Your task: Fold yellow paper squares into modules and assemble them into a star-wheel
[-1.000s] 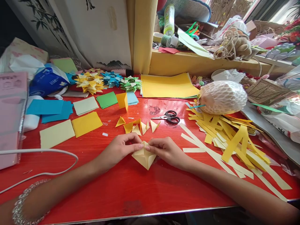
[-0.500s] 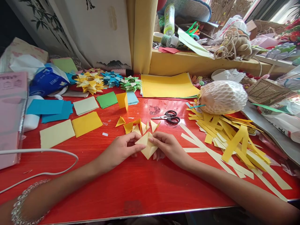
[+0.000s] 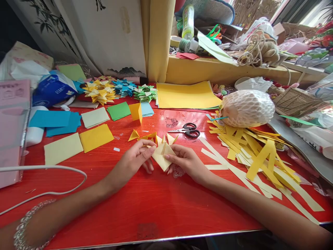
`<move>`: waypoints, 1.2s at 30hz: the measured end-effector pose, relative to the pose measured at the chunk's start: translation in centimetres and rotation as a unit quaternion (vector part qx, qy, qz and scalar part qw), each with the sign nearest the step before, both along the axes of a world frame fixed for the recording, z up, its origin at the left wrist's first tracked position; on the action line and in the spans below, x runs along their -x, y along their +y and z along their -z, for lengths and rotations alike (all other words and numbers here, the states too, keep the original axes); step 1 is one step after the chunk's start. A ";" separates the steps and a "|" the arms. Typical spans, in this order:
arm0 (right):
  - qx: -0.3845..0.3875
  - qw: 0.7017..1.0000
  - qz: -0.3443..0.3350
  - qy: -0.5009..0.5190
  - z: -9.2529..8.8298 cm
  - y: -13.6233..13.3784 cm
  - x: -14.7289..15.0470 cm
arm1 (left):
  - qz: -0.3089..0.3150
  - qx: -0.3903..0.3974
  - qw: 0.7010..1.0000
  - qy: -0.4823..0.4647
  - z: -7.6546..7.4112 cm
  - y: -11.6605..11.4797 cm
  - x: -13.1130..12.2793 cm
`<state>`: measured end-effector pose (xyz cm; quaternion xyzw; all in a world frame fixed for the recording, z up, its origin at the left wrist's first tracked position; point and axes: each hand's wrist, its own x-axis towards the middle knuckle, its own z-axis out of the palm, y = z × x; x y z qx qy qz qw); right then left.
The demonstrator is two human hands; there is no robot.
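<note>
Both my hands hold one folded pale yellow paper piece just above the red table. My left hand pinches its left side with thumb and fingers. My right hand grips its right side, fingers curled under it. Right behind the piece lie several small folded yellow triangles.
Scissors lie behind my right hand. Cut yellow strips pile up at the right by a net-wrapped ball. Coloured paper squares and folded paper stars sit at the left and back. A white cable crosses the left.
Both hands have carried the folded paper piece away from me, toward the small triangles, and turned it in the fingers.
</note>
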<state>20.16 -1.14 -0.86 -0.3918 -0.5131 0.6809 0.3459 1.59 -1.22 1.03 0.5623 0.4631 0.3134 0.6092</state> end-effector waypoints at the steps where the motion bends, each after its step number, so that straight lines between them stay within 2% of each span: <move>1: 0.000 1.000 -0.007 -0.003 0.1 0.0 0.0 | -0.002 -0.009 1.000 0.008 0.0 0.0 0.0; 7: -0.061 0.997 -0.050 -0.021 0.4 -0.1 -0.4 | 0.027 -0.035 0.998 0.035 0.5 0.0 0.1; 12: -0.046 0.997 -0.062 0.031 -0.2 0.0 -0.3 | 0.021 -0.030 0.999 0.008 0.4 0.0 0.0; 17: -0.023 0.997 -0.021 0.077 -0.2 0.1 -0.3 | 0.001 -0.037 0.999 -0.019 0.2 0.1 0.1; 21: 0.011 0.994 0.008 0.107 0.2 0.2 -0.3 | 0.000 -0.117 0.992 0.048 0.0 0.2 0.5; 25: 0.032 0.991 0.026 0.129 0.3 0.2 -0.2 | 0.042 -0.251 0.957 0.142 -0.1 0.1 0.7; 30: 0.044 0.993 0.027 0.107 0.0 0.1 -0.2 | 0.084 -0.394 0.896 0.189 0.4 -0.1 0.7; 33: 0.060 0.992 0.027 0.105 -0.3 0.1 -0.2 | 0.093 -0.441 0.867 0.211 0.8 0.0 0.9; 36: 0.035 0.996 0.004 0.078 -0.4 0.1 -0.3 | 0.101 -0.458 0.851 0.237 1.0 -0.1 1.0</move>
